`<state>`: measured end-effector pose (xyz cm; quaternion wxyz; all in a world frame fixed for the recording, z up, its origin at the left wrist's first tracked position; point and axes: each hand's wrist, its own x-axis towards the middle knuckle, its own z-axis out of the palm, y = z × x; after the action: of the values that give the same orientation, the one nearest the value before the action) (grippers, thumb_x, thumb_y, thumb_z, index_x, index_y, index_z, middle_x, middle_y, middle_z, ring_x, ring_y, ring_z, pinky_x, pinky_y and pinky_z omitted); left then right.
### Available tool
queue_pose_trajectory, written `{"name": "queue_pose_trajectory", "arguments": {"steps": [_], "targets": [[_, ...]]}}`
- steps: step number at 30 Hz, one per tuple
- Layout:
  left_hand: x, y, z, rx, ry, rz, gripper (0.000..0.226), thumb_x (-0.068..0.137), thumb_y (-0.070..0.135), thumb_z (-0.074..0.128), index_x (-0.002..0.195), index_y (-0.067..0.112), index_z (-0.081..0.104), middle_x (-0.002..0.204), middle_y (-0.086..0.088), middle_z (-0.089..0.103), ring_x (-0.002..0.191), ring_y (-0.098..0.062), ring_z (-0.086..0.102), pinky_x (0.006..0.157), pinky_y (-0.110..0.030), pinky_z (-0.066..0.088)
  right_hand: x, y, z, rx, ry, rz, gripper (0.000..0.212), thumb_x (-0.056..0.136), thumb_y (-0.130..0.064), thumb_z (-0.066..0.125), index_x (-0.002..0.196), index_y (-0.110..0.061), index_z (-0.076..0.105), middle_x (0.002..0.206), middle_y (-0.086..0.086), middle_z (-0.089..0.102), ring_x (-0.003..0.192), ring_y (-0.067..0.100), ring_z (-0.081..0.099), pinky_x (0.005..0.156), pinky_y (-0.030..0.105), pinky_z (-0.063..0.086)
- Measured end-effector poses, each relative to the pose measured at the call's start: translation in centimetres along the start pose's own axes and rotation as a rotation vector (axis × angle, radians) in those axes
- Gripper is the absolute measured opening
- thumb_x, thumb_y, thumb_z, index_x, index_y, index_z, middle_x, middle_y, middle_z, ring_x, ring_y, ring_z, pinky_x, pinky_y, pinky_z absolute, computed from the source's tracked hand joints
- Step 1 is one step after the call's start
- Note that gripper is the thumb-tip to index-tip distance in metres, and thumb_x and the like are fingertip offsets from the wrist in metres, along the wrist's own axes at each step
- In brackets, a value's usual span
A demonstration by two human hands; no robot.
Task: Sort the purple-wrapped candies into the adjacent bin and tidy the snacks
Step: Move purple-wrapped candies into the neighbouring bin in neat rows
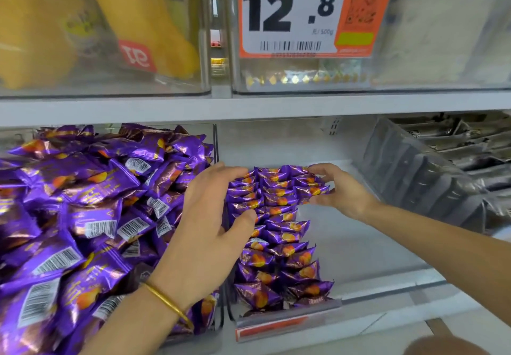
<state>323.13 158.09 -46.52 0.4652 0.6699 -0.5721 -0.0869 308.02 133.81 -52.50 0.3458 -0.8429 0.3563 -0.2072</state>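
Shop interior, loose-sweets aisle: in front of me a white shelf (pixel 249 107) carries clear plastic bins (pixel 206 72), one fronted by a printed price tag (pixel 293 11) reading 12.8 per 500g, with a barcode (pixel 290 46) and a QR code (pixel 365 3). Below, I see purple-wrapped candies (pixel 83 202) heaped in bulk, with grey packets (pixel 442 166) alongside and yellow packets (pixel 143 22) above.

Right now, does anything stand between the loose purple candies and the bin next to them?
Yes: a clear divider wall separates the loose heap from the adjacent bin. The left hand reaches across its line onto the stacked rows.
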Motion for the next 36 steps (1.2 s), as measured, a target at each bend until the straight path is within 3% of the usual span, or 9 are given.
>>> {"name": "queue_pose_trajectory", "arguments": {"steps": [4,9,13,16,23,27,30,33,36], "targets": [[-0.1,0.1,0.0,-0.002,0.0,-0.012,0.042,0.074,0.035,0.048,0.11,0.053,0.037,0.128,0.029,0.031,0.131,0.01,0.016,0.093,0.009,0.01,0.5,0.0,0.4,-0.111,0.027,-0.026,0.063,0.071,-0.01,0.08,0.128,-0.01,0.053,0.124,0.007,0.045,0.104,0.017,0.051,0.081,0.015,0.04],[-0.1,0.1,0.0,-0.004,-0.002,-0.001,0.043,0.074,0.034,0.048,0.111,0.053,0.038,0.124,0.039,0.025,0.131,0.014,0.014,0.091,0.01,0.009,0.4,-0.7,0.9,-0.221,-0.049,-0.024,0.068,0.073,-0.013,0.078,0.134,-0.007,0.047,0.13,0.013,0.044,0.119,0.022,0.044,0.09,0.009,0.028],[0.0,-0.1,0.0,0.002,0.008,0.004,0.042,0.075,0.034,0.048,0.111,0.052,0.038,0.127,0.035,0.027,0.131,0.012,0.016,0.092,0.009,0.011,0.2,-0.7,0.4,-0.24,-0.064,-0.019,0.071,0.073,-0.013,0.079,0.135,-0.013,0.046,0.128,0.01,0.043,0.11,0.016,0.044,0.087,0.011,0.03],[-0.1,-0.2,0.0,0.001,0.003,0.01,0.042,0.075,0.034,0.048,0.111,0.052,0.038,0.125,0.035,0.028,0.126,0.02,0.014,0.09,0.01,0.009,0.0,-0.8,-0.1,-0.21,-0.057,0.014,0.072,0.072,-0.011,0.079,0.135,-0.017,0.044,0.129,0.007,0.04,0.107,0.014,0.044,0.085,0.013,0.032],[0.0,-0.4,0.2,0.0,0.055,0.051,0.039,0.075,0.046,0.049,0.114,0.046,0.041,0.127,0.025,0.036,0.128,0.012,0.022,0.096,0.005,0.012,-0.7,-1.6,-1.2,-0.145,0.002,0.078,0.069,0.073,-0.017,0.079,0.133,-0.015,0.046,0.131,0.009,0.04,0.101,0.014,0.048,0.074,0.014,0.037],[-0.5,-0.2,-1.1,0.042,0.082,0.041,0.037,0.079,0.049,0.041,0.115,0.041,0.044,0.121,0.017,0.046,0.121,0.005,0.035,0.097,0.0,0.019,-2.9,-6.7,-0.8,-0.169,0.135,-0.152,0.045,0.082,-0.018,0.07,0.125,-0.017,0.054,0.122,0.002,0.048,0.105,0.015,0.054,0.081,0.019,0.042],[-1.0,-0.4,-4.0,0.234,0.178,0.04,0.039,0.078,0.04,0.042,0.109,0.022,0.06,0.114,0.006,0.056,0.11,-0.007,0.043,0.095,-0.003,0.021,-5.2,-12.8,0.9,-0.128,0.153,-0.413,0.034,0.086,-0.023,0.064,0.12,-0.018,0.058,0.116,-0.004,0.052,0.107,0.012,0.051,0.094,0.018,0.037],[-1.8,-1.0,-7.9,0.507,0.247,0.03,0.036,0.073,0.033,0.043,0.093,0.015,0.067,0.103,-0.005,0.064,0.099,-0.025,0.056,0.089,-0.023,0.028,-5.8,-18.1,3.3,-0.248,0.058,-0.633,0.044,0.084,-0.036,0.055,0.124,-0.019,0.055,0.12,-0.003,0.051,0.115,0.01,0.044,0.099,0.016,0.03],[-3.9,-1.8,-11.4,0.716,0.292,-0.093,0.037,0.072,0.036,0.043,0.089,0.016,0.069,0.103,-0.009,0.065,0.098,-0.036,0.059,0.089,-0.033,0.03,-3.4,-21.8,6.4,-0.419,-0.084,-0.629,0.065,0.082,-0.037,0.065,0.14,-0.021,0.039,0.14,0.005,0.039,0.129,0.024,0.037,0.107,0.034,0.031]]}}
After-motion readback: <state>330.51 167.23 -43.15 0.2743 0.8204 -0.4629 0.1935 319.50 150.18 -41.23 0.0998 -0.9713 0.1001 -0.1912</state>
